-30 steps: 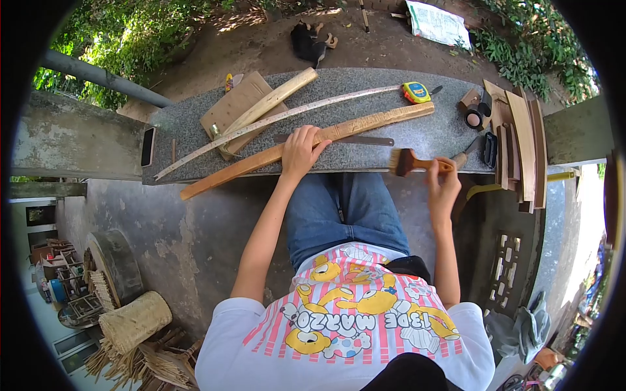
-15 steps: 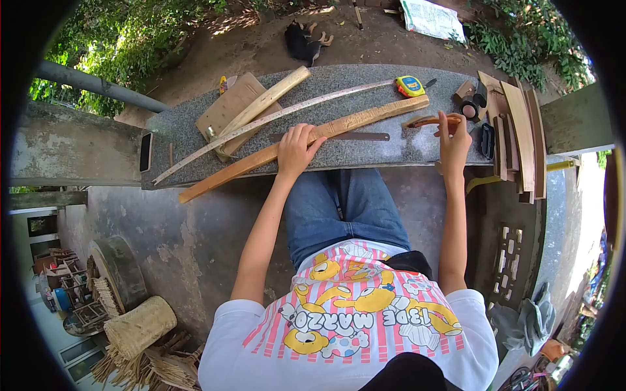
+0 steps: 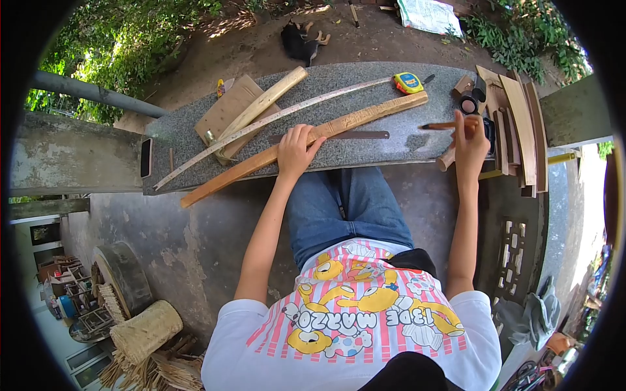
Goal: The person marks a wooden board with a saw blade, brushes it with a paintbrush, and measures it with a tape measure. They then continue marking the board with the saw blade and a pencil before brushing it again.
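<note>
A long squared wooden bar (image 3: 365,116) lies slantwise across the stone bench, its near end sticking out past the front edge. My left hand (image 3: 297,151) is closed over the middle of that bar. Beneath the bar, a thin metal ruler-like strip (image 3: 365,135) shows on both sides. My right hand (image 3: 471,146) grips a slim brown tool (image 3: 440,125) with a dark tip pointing left, above the right part of the bench; its exact kind I cannot tell. Below that hand, a pale wooden end (image 3: 447,158) shows by the bench edge.
On the bench (image 3: 195,169) lie a tape measure (image 3: 408,83) with its blade drawn out left, a pale wooden stick (image 3: 267,98) over a board (image 3: 225,117), and a phone (image 3: 146,158). Wooden planks (image 3: 518,124) stack at the right. A dog (image 3: 300,45) lies beyond.
My right hand has moved a little right and toward me, and the brown tool has turned so its dark tip shows. My left hand stays on the wooden bar.
</note>
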`<state>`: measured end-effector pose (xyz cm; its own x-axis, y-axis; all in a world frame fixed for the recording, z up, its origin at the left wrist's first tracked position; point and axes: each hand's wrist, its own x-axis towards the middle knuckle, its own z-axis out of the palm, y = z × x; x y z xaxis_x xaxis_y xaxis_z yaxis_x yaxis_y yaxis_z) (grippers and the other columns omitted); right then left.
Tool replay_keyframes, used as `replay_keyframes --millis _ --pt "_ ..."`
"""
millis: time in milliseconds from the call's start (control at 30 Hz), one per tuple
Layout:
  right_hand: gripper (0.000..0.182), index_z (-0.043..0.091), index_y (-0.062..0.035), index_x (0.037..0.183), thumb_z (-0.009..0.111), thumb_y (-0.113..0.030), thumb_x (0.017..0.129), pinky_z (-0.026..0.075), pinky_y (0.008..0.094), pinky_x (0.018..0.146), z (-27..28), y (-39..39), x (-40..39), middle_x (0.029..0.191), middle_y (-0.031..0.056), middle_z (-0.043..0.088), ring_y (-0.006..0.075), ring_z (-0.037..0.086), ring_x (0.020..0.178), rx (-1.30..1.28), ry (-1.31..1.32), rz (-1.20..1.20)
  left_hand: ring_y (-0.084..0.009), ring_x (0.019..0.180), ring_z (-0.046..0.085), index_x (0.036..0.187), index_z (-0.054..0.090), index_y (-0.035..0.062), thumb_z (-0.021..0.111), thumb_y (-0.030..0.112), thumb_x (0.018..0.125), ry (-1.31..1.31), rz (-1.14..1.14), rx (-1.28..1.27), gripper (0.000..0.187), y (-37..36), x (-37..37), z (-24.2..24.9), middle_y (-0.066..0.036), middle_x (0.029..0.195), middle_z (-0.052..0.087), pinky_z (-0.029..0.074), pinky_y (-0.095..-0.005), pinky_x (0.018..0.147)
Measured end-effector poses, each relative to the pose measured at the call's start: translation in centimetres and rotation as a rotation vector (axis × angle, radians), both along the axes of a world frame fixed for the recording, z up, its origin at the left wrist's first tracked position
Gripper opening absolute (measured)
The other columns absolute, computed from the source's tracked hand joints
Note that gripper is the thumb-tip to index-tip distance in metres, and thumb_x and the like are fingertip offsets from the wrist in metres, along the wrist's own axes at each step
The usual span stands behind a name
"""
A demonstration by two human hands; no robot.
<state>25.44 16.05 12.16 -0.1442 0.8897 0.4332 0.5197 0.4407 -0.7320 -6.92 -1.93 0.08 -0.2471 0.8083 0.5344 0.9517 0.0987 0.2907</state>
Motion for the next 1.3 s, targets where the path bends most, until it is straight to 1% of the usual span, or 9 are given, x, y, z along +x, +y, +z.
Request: replay_keyframes --millis 100,167,200,500,633,700,833,1067,1300 --pt "0.030 0.055 0.0007 0.087 0.065 -0.025 0.099 0.046 0.0315 0.050 -0.4 2.5 -1.7 0.071 0.0133 0.067 0.0204 0.064 0.052 -0.059 -0.064 -0.013 -0.0267 0.096 0.064 0.105 0.065 0.0066 0.072 0.040 0.089 -0.025 0.003 -0.012 0.037 -0.1 0.0 0.2 -0.006 0.103 0.066 0.051 -0.0386 0.080" --pt "0.030 0.054 0.0020 0.089 0.064 -0.025 0.100 0.050 0.0400 0.060 -1.4 2.3 -1.7 0.073 0.0190 0.068 0.0373 0.068 0.067 0.039 -0.136 -0.027 -0.0267 0.096 0.064 0.105 0.065 0.0066 0.072 0.039 0.089 -0.024 0.013 -0.008 0.037 0.0 0.1 0.2 -0.006 0.103 0.066 0.051 -0.0386 0.081" --pt "0.032 0.056 0.0012 0.088 0.065 -0.027 0.100 0.045 0.0318 0.050 -2.0 1.4 -1.4 0.065 0.0136 0.063 0.0186 0.060 0.051 0.032 -0.136 -0.033 -0.0266 0.096 0.064 0.105 0.065 0.0065 0.072 0.039 0.089 -0.025 0.016 -0.017 0.037 -0.1 0.1 0.2 -0.006 0.103 0.066 0.051 -0.0385 0.081" --pt "0.026 0.059 -0.0004 0.090 0.065 -0.024 0.100 0.041 0.0255 0.046 -0.4 -4.2 0.3 0.062 0.0061 0.061 0.0070 0.055 0.052 0.031 -0.058 -0.042 -0.0247 0.094 0.063 0.105 0.064 0.0070 0.071 0.042 0.089 0.013 0.001 0.019 0.039 0.0 0.0 0.0 -0.005 0.102 0.063 0.051 -0.0370 0.078" --pt "0.026 0.058 -0.0010 0.091 0.065 -0.024 0.100 0.039 0.0251 0.044 -0.5 -0.2 -1.7 0.060 0.0051 0.058 0.0066 0.053 0.050 -0.098 -0.040 -0.038 -0.0247 0.094 0.063 0.105 0.064 0.0071 0.071 0.041 0.089 0.005 0.015 -0.002 0.038 0.0 0.1 -0.1 -0.005 0.103 0.063 0.051 -0.0369 0.078" --pt "0.028 0.054 0.0005 0.088 0.065 -0.022 0.099 0.044 0.0332 0.052 -0.5 0.4 -2.7 0.068 0.0154 0.065 0.0200 0.058 0.053 -0.130 -0.047 -0.015 -0.0250 0.095 0.063 0.106 0.064 0.0070 0.071 0.041 0.089 0.013 0.008 0.003 0.038 0.0 0.0 0.0 -0.005 0.103 0.064 0.051 -0.0371 0.078" --pt "0.026 0.055 0.0003 0.091 0.066 -0.022 0.099 0.044 0.0334 0.052 -3.0 -3.1 -0.6 0.069 0.0163 0.066 0.0251 0.059 0.053 0.048 -0.153 -0.006 -0.0254 0.095 0.063 0.106 0.064 0.0069 0.071 0.041 0.089 -0.005 0.004 0.000 0.038 0.0 0.1 0.1 -0.005 0.102 0.064 0.051 -0.0374 0.078" --pt "0.018 0.058 -0.0013 0.094 0.067 -0.016 0.098 0.037 0.0244 0.049 -0.7 -11.7 6.3 0.063 0.0062 0.057 0.0068 0.045 0.053 -0.082 -0.135 -0.072 -0.0279 0.097 0.064 0.106 0.066 0.0062 0.073 0.038 0.089 -0.028 -0.005 -0.007 0.037 0.0 0.1 0.2 -0.007 0.104 0.066 0.052 -0.0392 0.081" --pt "0.023 0.058 0.0036 0.090 0.051 -0.014 0.103 0.042 0.0325 0.062 -5.2 -6.1 9.8 0.068 0.0113 0.052 0.0190 0.052 0.064 -0.180 -0.068 -0.125 -0.0273 0.095 0.063 0.106 0.064 0.0053 0.072 0.039 0.089 0.021 0.004 0.015 0.039 0.0 0.1 0.0 -0.007 0.103 0.066 0.051 -0.0389 0.079"
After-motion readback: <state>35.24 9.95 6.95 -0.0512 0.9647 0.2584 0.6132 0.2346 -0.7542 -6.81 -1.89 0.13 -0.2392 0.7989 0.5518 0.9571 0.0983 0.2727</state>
